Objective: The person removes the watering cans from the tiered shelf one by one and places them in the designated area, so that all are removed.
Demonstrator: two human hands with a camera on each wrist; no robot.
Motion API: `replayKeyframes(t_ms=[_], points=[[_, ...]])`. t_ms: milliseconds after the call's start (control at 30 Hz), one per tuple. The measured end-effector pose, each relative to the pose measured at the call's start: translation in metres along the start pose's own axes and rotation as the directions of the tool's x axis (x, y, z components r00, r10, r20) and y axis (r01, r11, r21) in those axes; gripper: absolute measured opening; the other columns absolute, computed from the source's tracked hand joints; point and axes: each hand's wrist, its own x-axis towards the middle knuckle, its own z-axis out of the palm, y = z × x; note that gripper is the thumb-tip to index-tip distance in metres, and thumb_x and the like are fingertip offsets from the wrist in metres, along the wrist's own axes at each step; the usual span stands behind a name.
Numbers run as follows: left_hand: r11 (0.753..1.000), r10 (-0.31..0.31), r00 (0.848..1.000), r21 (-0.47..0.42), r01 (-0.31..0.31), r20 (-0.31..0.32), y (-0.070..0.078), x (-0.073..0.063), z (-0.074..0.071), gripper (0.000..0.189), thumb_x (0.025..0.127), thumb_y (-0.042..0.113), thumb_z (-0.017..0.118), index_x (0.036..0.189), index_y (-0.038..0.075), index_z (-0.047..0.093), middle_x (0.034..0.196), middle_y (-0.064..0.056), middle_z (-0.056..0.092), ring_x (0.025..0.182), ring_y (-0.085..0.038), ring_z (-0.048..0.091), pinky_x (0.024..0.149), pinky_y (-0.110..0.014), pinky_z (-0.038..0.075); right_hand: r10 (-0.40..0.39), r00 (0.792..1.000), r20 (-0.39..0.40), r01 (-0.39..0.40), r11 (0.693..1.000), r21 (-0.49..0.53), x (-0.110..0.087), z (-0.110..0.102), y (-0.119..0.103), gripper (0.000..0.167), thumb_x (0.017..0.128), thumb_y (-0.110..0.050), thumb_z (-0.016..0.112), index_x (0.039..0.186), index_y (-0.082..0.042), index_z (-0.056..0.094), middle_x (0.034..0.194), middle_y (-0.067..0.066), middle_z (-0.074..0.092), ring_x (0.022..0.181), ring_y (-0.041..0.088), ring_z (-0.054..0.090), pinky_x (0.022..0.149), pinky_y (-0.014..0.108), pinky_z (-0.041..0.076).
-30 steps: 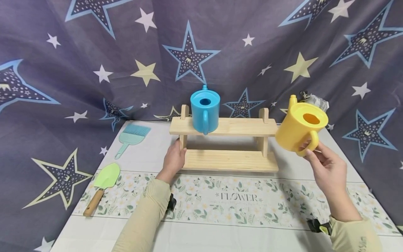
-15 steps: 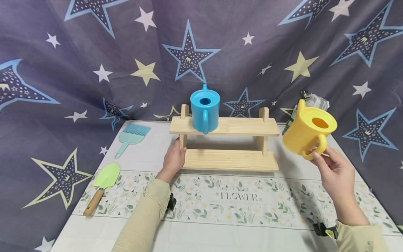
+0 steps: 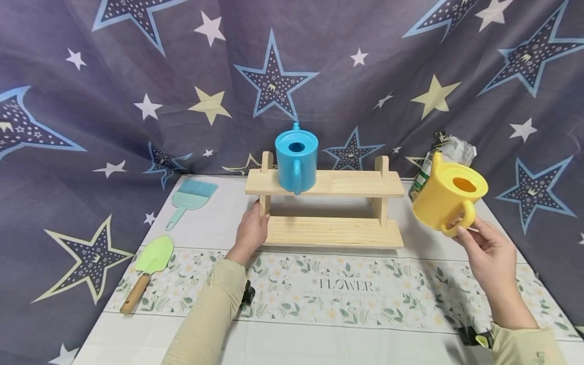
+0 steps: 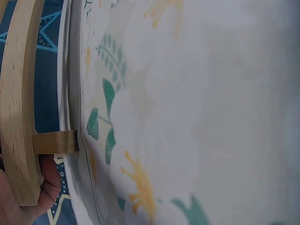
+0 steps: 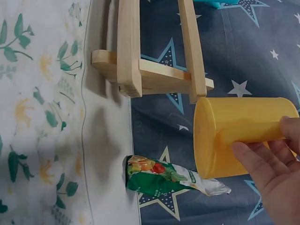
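A two-tier wooden shelf [image 3: 337,232] stands at the back middle of the table. On its top board, left of centre, sits a blue watering can [image 3: 297,165]. My left hand [image 3: 251,230] grips the shelf's left end; in the left wrist view its fingers [image 4: 50,185] curl round the wooden board [image 4: 18,103]. Off to the right, my right hand [image 3: 493,258] pinches the handle of a yellow watering can [image 3: 444,200]. That can is raised over the table and slightly tilted, its spout toward the back. The right wrist view shows thumb and fingers at the handle.
Behind the yellow can stands a green and silver printed bag [image 5: 157,177] with a black clip on top. At the left lie a teal dustpan and brush [image 3: 191,197] and a green trowel [image 3: 148,268]. A star-printed curtain [image 3: 356,66] closes off the back.
My right hand has carried the yellow watering can to the right and slightly down, uncovering part of the bag behind it. The left hand, shelf and blue can have stayed put.
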Motion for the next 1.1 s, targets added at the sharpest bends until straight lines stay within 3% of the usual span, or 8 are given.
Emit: replayKeyframes(t_ms=[233,400,733,1100], points=[[1.000,-0.003,1.000,0.010,0.003,0.000,0.000,0.000,-0.001,0.054,0.104,0.025,0.044,0.151,0.007,0.026,0.142,-0.017,0.047,0.132,-0.034,0.043,0.109,-0.050,0.037,0.052,0.999,0.001,-0.052,0.998,0.031,-0.001,0.000,0.007,0.042,0.089,0.012,0.063,0.130,0.003,0.060,0.101,-0.004,0.064,0.085,-0.002,0.068,0.075,0.015,0.054],[1.000,0.002,1.000,0.012,-0.002,-0.003,-0.002,0.000,0.000,0.053,0.104,0.025,0.044,0.151,0.007,0.027,0.141,-0.018,0.048,0.131,-0.034,0.045,0.107,-0.050,0.039,0.087,0.996,0.020,-0.087,0.996,-0.009,-0.003,-0.001,0.013,0.043,0.091,0.007,0.063,0.133,0.003,0.057,0.101,-0.009,0.063,0.087,-0.005,0.066,0.075,0.013,0.053],[1.000,0.001,1.000,0.009,-0.001,-0.003,-0.002,0.000,0.001,0.054,0.104,0.024,0.045,0.151,0.007,0.027,0.141,-0.017,0.047,0.131,-0.034,0.045,0.107,-0.050,0.040,0.045,0.999,0.025,-0.044,0.999,-0.029,-0.006,0.000,0.020,0.040,0.090,0.010,0.063,0.129,0.007,0.058,0.098,-0.011,0.062,0.085,-0.006,0.066,0.074,0.012,0.053],[1.000,0.005,1.000,0.008,-0.005,-0.004,-0.001,0.001,0.001,0.054,0.104,0.025,0.045,0.152,0.007,0.027,0.140,-0.018,0.048,0.130,-0.034,0.046,0.106,-0.050,0.041,0.070,0.997,0.042,-0.068,0.996,-0.051,-0.012,0.001,0.029,0.038,0.091,0.004,0.065,0.128,0.007,0.059,0.100,-0.016,0.062,0.086,-0.009,0.064,0.073,0.009,0.052]])
